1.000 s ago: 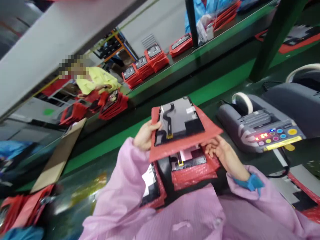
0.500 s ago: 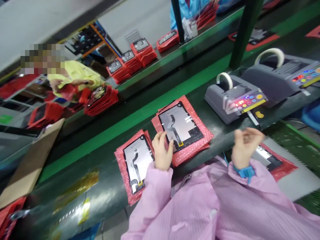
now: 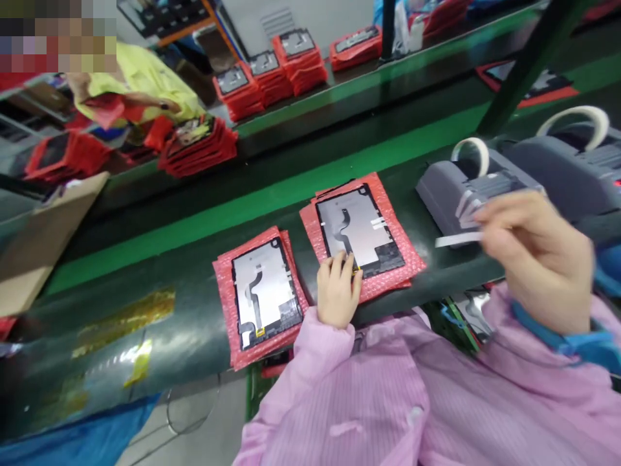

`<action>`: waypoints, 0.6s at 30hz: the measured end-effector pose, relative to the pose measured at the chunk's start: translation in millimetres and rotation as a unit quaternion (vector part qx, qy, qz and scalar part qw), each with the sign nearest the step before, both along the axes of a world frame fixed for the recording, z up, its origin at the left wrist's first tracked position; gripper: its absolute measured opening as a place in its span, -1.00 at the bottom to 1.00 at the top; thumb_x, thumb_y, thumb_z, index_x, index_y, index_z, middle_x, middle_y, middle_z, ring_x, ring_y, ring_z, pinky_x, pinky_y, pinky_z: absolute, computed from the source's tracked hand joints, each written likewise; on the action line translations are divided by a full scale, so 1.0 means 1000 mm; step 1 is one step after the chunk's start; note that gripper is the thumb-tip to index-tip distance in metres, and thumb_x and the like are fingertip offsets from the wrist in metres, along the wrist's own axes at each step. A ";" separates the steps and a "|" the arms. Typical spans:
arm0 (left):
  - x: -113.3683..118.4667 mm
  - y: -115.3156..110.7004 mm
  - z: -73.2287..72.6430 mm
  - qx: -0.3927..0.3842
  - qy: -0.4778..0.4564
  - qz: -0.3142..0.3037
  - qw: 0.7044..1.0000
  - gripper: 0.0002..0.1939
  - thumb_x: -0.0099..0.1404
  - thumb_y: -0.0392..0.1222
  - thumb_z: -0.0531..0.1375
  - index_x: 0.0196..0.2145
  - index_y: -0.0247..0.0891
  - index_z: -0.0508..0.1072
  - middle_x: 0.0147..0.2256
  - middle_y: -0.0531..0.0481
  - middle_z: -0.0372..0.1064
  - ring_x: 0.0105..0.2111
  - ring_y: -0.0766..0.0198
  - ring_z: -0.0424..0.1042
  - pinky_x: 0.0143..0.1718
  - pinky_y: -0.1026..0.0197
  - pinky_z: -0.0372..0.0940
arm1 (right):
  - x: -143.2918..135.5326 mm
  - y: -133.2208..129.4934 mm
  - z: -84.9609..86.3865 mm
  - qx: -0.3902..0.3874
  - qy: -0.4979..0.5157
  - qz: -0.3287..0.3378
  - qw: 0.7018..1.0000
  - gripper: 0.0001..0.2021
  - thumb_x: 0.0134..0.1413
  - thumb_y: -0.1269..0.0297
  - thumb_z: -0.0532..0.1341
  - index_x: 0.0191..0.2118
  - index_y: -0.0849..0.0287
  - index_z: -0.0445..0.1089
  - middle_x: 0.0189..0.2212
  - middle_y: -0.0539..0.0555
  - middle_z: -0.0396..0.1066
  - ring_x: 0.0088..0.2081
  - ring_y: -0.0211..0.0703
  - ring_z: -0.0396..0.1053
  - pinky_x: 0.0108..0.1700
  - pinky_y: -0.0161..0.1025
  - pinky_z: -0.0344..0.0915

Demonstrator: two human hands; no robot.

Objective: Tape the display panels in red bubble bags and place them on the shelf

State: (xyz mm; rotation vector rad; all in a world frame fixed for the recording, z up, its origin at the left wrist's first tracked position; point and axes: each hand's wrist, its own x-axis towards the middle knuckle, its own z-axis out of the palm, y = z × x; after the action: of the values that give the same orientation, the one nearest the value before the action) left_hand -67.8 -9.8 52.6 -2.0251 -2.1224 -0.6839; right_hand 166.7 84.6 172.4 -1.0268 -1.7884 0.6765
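Observation:
My left hand (image 3: 338,288) lies with its fingers out on the lower left corner of a flat screen panel (image 3: 361,230). That panel is silver and black with a dark flex cable, and rests on red bubble-wrap sheets (image 3: 410,259). To its left, a similar panel (image 3: 266,285) sits on its own red bubble wrap. My right hand (image 3: 538,255) is raised at the right, thumb and fingers pinched on a short strip of white tape (image 3: 456,240). The strip points left, in front of a grey tape dispenser (image 3: 439,188) carrying a white roll.
A second dispenser (image 3: 557,162) stands further right. Across the green-striped bench, red stacks (image 3: 295,71) of panels line another bench. A person in yellow (image 3: 150,77) handles red wrap there. A dark green post (image 3: 528,65) rises at the right. Yellow tape (image 3: 138,364) marks the near bench.
My right hand has moved up in front of the dispenser and now grips a white tape strip. My left hand has moved onto the right panel's lower corner. The view has shifted.

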 end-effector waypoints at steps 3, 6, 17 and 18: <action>0.004 0.001 0.001 -0.004 0.025 0.017 1.000 -0.60 0.46 -0.08 0.06 0.08 -0.38 0.46 0.13 -0.26 0.39 -0.03 -0.02 0.30 0.00 -0.04 0.28 | -0.071 0.066 0.023 0.005 -0.172 0.375 0.911 -0.75 0.21 0.10 0.20 -0.40 0.14 0.36 -0.32 0.03 0.36 -0.28 -0.20 0.31 -0.16 -0.20 0.26; 0.009 0.003 0.001 0.008 0.040 0.039 0.998 -0.61 0.45 -0.07 0.07 0.06 -0.38 0.48 0.10 -0.26 0.41 -0.05 -0.02 0.32 -0.02 -0.03 0.28 | -0.155 0.125 0.007 -0.055 -0.327 0.533 0.779 -0.81 0.17 0.23 0.25 -0.42 0.19 0.41 -0.39 -0.02 0.35 -0.33 -0.26 0.27 -0.19 -0.27 0.20; 0.015 0.009 0.004 0.028 -0.001 0.090 0.996 -0.69 0.39 -0.12 0.11 -0.04 -0.33 0.51 0.13 -0.34 0.30 -0.09 0.00 0.33 -0.11 0.00 0.28 | -0.229 0.154 -0.041 -0.057 -0.470 0.613 0.633 -0.85 0.18 0.31 0.22 -0.38 0.21 0.47 -0.40 0.01 0.38 -0.26 -0.22 0.27 -0.16 -0.27 0.14; 0.015 0.010 0.004 0.032 0.002 0.088 0.996 -0.70 0.38 -0.12 0.12 -0.06 -0.33 0.51 0.13 -0.34 0.31 -0.10 0.00 0.33 -0.11 0.00 0.27 | -0.230 0.154 -0.042 -0.044 -0.475 0.610 0.633 -0.85 0.17 0.30 0.22 -0.38 0.21 0.47 -0.39 0.02 0.37 -0.24 -0.20 0.26 -0.15 -0.26 0.14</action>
State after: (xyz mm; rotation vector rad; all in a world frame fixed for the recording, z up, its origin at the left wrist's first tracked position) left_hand -53.2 -0.2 57.0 -1.7800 -2.2123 -0.7097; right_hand -63.0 238.6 130.0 0.1052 -3.4515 1.0900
